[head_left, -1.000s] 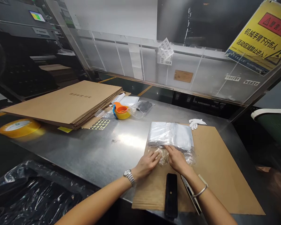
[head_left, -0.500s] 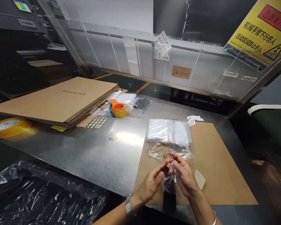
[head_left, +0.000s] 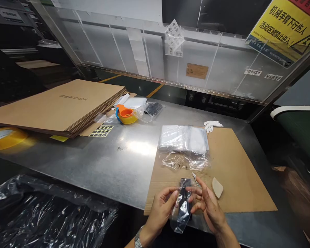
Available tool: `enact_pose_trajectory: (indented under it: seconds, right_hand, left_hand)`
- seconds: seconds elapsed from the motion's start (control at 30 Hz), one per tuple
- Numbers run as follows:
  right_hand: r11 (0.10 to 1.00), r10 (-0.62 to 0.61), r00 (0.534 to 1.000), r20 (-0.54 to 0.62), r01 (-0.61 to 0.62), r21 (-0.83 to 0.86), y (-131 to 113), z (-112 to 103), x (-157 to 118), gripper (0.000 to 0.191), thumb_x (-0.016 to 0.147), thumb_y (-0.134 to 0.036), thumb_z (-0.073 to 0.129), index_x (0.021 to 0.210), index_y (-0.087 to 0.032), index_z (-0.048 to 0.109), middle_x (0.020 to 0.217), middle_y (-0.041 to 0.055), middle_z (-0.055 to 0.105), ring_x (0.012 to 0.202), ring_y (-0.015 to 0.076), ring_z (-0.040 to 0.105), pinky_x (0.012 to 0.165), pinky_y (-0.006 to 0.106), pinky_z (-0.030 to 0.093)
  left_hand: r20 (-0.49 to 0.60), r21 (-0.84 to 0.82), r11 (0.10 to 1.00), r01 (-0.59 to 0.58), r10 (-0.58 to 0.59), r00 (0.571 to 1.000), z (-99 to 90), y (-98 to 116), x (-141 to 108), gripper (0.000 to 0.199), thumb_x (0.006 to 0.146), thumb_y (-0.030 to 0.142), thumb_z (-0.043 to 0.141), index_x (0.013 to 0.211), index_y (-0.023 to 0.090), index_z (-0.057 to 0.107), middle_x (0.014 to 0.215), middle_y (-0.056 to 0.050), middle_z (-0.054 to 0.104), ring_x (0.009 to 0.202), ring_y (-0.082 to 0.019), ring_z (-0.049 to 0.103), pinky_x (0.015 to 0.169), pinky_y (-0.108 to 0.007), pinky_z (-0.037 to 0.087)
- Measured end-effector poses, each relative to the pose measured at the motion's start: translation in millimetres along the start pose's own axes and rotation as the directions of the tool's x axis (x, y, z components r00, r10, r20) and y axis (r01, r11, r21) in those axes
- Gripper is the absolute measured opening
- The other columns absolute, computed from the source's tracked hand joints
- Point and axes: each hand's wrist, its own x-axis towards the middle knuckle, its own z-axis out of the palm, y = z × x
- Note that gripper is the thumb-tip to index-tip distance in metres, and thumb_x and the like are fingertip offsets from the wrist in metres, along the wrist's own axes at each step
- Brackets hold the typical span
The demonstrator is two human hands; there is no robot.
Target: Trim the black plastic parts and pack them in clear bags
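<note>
We pinch clear bag [head_left: 181, 220] in left hand [head_left: 160, 208], over near edge of cardboard [head_left: 244, 172]; right hand [head_left: 209, 206] at bag's other side, grip we cannot tell; pointed tool [head_left: 194, 176] alongside could snag film if we drift.

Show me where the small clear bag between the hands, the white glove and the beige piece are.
Small clear bag [head_left: 181, 213]: head view, its shiny middle.
White glove [head_left: 212, 125]: head view, around its middle.
Beige piece [head_left: 217, 188]: head view, its flat face.
</note>
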Motion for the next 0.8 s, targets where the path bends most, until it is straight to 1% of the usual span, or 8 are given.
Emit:
enact_pose_trajectory:
  seconds: [0.13,0.23,0.3,0.4,0.6,0.67,0.73,0.8]
  right_hand:
    - [0.997,0.046,0.993,-0.110,-0.052,-0.056,6.7,-4.1,-1.5,0.078,0.067,-0.055,0.068,0.125,-0.015,0.033,0.088,0.0067,0.063,0.057,0.0096,0.055,0.041,0.018,0.044]
    - [0.994,0.106,0.994,0.002,-0.106,0.000,6.2,-7.1,-0.6,0.053,0.073,-0.051,0.064,0.110,-0.016,0.048,0.071,0.0002,0.060,0.049,0.0054,0.048,0.044,0.017,0.041]
    - [0.989,0.141,0.985,0.099,-0.144,0.020,4.7,-8.6,-0.8,0.040,0.074,-0.050,0.064,0.093,-0.015,0.057,0.060,-0.0033,0.054,0.045,0.0041,0.042,0.044,0.017,0.038]
    - [0.990,0.140,0.978,0.152,-0.139,-0.016,3.3,-8.9,-3.0,0.034,0.068,-0.045,0.069,0.068,-0.013,0.059,0.052,-0.0048,0.047,0.043,0.0039,0.036,0.043,0.019,0.034]
    - [0.987,0.028,0.990,0.142,-0.005,-0.160,2.1,-5.6,-9.4,0.025,0.065,-0.034,0.075,0.065,-0.013,0.060,0.058,-0.0041,0.050,0.057,0.0071,0.042,0.056,0.019,0.032]
    - [0.971,-0.009,0.990,0.139,0.042,-0.235,-0.1,-4.4,-10.9,0.026,0.064,-0.032,0.075,0.062,-0.014,0.057,0.057,-0.0051,0.048,0.057,0.0074,0.039,0.055,0.020,0.030]
    - [0.931,-0.077,0.986,0.145,0.123,-0.344,-2.9,-2.4,-12.7,0.027,0.067,-0.034,0.072,0.063,-0.015,0.054,0.059,-0.0054,0.046,0.059,0.0083,0.039,0.057,0.020,0.030]
    - [0.853,-0.159,0.973,0.165,0.219,-0.474,-5.1,1.2,-15.3,0.025,0.074,-0.036,0.066,0.066,-0.016,0.052,0.062,-0.0047,0.046,0.062,0.0096,0.040,0.059,0.022,0.031]
  left_hand:
    - [0.051,0.047,0.998,-0.047,0.044,0.998,-6.9,-6.7,-3.3,0.040,0.072,0.044,0.063,0.104,0.020,0.066,0.074,-0.004,0.066,0.064,-0.017,0.057,0.059,-0.026,0.046]
    - [0.152,0.121,0.991,-0.057,0.039,0.988,-17.2,-11.7,-4.9,0.042,0.076,0.043,0.059,0.112,0.021,0.063,0.062,-0.002,0.064,0.057,-0.015,0.055,0.058,-0.027,0.046]
    - [0.214,0.158,0.983,-0.092,0.057,0.975,-24.6,-13.6,-5.7,0.042,0.077,0.041,0.059,0.114,0.022,0.061,0.064,-0.002,0.065,0.063,-0.016,0.058,0.068,-0.029,0.047]
    - [0.264,0.187,0.976,-0.112,0.060,0.963,-34.9,-14.0,-7.1,0.043,0.079,0.040,0.057,0.119,0.023,0.058,0.073,-0.003,0.070,0.074,-0.018,0.061,0.081,-0.032,0.045]
    - [0.299,0.193,0.980,-0.044,-0.016,0.954,-44.8,-14.9,-9.7,0.048,0.080,0.039,0.056,0.125,0.022,0.051,0.091,-0.005,0.070,0.088,-0.020,0.061,0.086,-0.032,0.044]
    - [0.258,0.269,0.959,-0.089,0.018,0.966,-43.4,-15.1,-10.1,0.047,0.080,0.039,0.055,0.124,0.022,0.052,0.087,-0.005,0.070,0.084,-0.020,0.061,0.084,-0.034,0.045]
    - [0.087,0.416,0.883,-0.219,0.201,0.976,-39.4,-13.5,-11.2,0.043,0.079,0.037,0.057,0.119,0.023,0.056,0.090,-0.006,0.066,0.088,-0.022,0.058,0.087,-0.038,0.043]
    - [-0.079,0.555,0.762,-0.333,0.447,0.891,-32.7,-9.5,-13.7,0.029,0.076,0.034,0.060,0.103,0.023,0.064,0.093,-0.006,0.062,0.093,-0.023,0.054,0.089,-0.039,0.040]
